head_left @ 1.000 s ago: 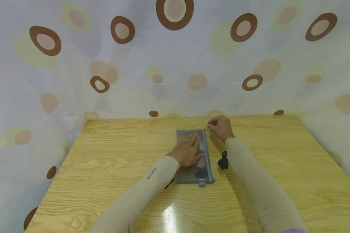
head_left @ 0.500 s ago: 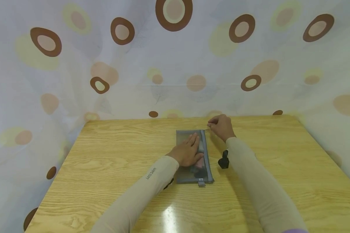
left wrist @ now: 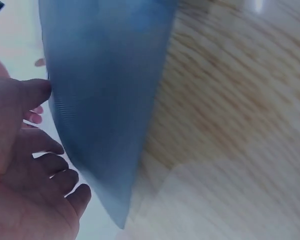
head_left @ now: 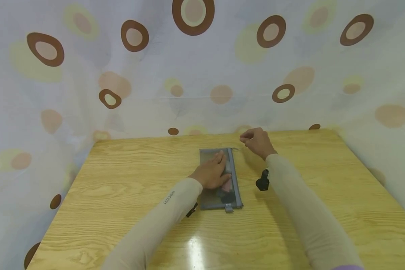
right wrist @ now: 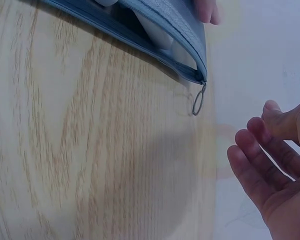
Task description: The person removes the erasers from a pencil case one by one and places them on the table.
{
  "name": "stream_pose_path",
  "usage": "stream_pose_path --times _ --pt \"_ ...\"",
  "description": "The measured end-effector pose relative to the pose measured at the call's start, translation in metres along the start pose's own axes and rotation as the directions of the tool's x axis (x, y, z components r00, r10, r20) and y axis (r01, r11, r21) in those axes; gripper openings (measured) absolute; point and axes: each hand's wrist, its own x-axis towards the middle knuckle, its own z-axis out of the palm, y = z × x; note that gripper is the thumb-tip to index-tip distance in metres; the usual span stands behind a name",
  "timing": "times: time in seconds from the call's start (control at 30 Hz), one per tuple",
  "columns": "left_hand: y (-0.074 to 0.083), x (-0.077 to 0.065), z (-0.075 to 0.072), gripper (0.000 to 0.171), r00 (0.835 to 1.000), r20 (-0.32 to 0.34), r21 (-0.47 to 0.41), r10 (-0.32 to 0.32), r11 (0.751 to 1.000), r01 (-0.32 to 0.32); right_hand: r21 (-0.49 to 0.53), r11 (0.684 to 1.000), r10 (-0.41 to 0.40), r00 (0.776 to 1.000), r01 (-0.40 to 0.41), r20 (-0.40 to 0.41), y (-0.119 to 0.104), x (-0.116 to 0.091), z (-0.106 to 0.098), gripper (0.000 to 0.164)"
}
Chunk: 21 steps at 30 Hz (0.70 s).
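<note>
A grey-blue mesh zipper pouch (head_left: 209, 198) lies on the table, its zip along the right side. My left hand (head_left: 210, 172) rests flat on the pouch with fingers straight. Through the mesh show a pink item (head_left: 227, 185) and a dark one (head_left: 227, 197). In the right wrist view the zip's two edges stand apart, with a white item (right wrist: 155, 31) between them. The zip pull ring (right wrist: 201, 101) hangs free at the pouch's far corner. Just beyond it hovers my right hand (head_left: 257, 142), holding nothing, fingers loosely bent.
The wooden table (head_left: 138, 180) ends at the back against a patterned cloth (head_left: 148, 82) with brown rings and pale spots. The cloth also hangs along both sides. A black wrist camera (head_left: 263, 182) hangs under my right sleeve.
My right hand has let go of the zip pull ring and moved slightly up and away from it. The left hand stays flat on the pouch. The head view has shifted a little.
</note>
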Motion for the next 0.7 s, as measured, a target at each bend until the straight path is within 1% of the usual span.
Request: stream_pose_path --times 0.1,0.17,0.27,0.37,0.47,0.7 --pt "0.003 0.000 -0.004 0.069 0.998 -0.049 0.000 0.033 0.999 -0.033 0.018 1.000 0.000 1.000 0.000 0.020 -0.001 -0.003 -0.005 0.028" --pt "0.005 0.000 -0.008 0.063 0.993 -0.103 0.002 0.059 0.998 -0.059 0.021 1.000 -0.015 0.999 0.014 0.028 -0.002 -0.006 -0.008 0.028" --pt "0.010 -0.001 -0.013 0.052 0.978 -0.186 -0.003 0.094 0.995 -0.096 0.014 0.999 -0.037 0.999 0.036 0.039 -0.003 -0.010 -0.010 0.027" --pt "0.015 -0.002 -0.015 0.042 0.959 -0.262 -0.031 0.108 0.992 -0.120 -0.003 0.999 -0.053 0.997 0.054 0.054 -0.003 -0.014 -0.012 0.026" --pt "0.019 0.000 -0.015 0.037 0.949 -0.304 -0.048 0.085 0.993 -0.105 -0.032 0.997 -0.071 0.995 0.073 0.072 -0.003 -0.017 -0.013 0.025" --pt "0.027 0.007 -0.006 0.040 0.946 -0.322 -0.015 0.015 1.000 -0.021 -0.060 0.993 -0.095 0.990 0.102 0.106 -0.002 -0.026 -0.013 0.027"
